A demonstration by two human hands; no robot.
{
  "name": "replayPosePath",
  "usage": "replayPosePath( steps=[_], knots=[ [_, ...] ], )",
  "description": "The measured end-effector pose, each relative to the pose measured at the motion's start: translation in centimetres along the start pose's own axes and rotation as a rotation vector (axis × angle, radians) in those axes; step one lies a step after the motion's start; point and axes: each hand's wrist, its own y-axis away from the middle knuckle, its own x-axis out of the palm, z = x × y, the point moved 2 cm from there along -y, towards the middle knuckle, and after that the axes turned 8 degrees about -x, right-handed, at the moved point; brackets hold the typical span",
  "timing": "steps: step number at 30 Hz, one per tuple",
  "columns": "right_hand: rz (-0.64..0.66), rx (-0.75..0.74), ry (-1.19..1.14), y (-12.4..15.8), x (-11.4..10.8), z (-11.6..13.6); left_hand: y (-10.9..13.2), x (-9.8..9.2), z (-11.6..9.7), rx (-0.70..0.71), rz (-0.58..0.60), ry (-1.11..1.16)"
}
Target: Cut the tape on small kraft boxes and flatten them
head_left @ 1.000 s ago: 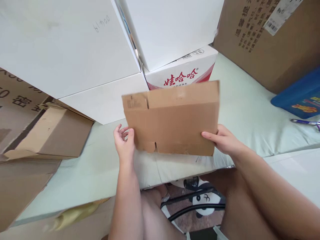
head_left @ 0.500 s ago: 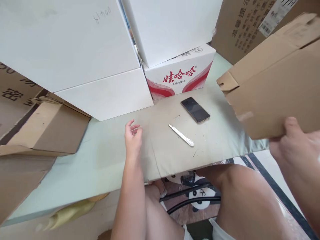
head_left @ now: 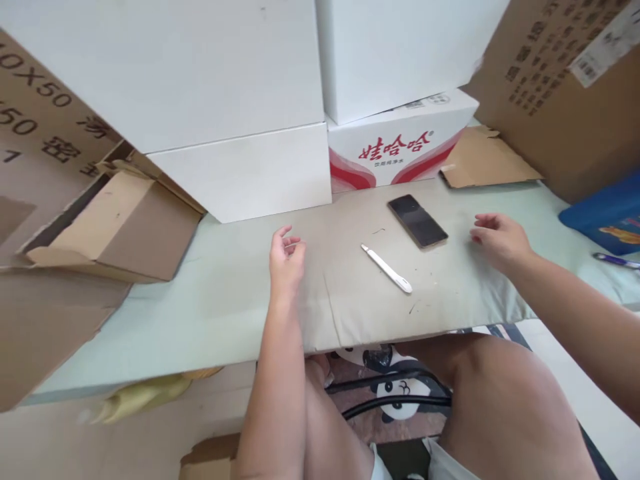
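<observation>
My left hand rests over the cloth-covered table, empty, its fingers loosely curled and apart. To the right, my right hand hovers just beyond the phone, fingers bent, nothing seen in it. Between the two hands lies a slim white tool like a craft knife, its narrow tip pointing away to the left. A dark phone lies flat behind it, nearer my right hand. Behind the phone, a flat piece of brown cardboard leans or lies by the white and red box.
White boxes stand stacked at the back beside a white and red carton. An open cardboard box is at left. Large brown cartons rise at right, near a blue package and a pen. Small dark scraps dot the cloth.
My right hand has let go of the large cardboard piece and moved left, over the table. The view has turned slightly. My left hand keeps its pose.
</observation>
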Motion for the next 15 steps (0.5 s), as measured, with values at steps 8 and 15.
replayPosePath(
  steps=[8,15],
  knots=[
    [0.27,-0.141,0.058,7.6,5.4,7.2,1.2,-2.5,-0.3,-0.017,0.019,0.165],
    [0.653,-0.683,0.182,15.5,18.3,16.0,1.5,-8.8,-0.1,-0.072,-0.095,0.377]
  ],
)
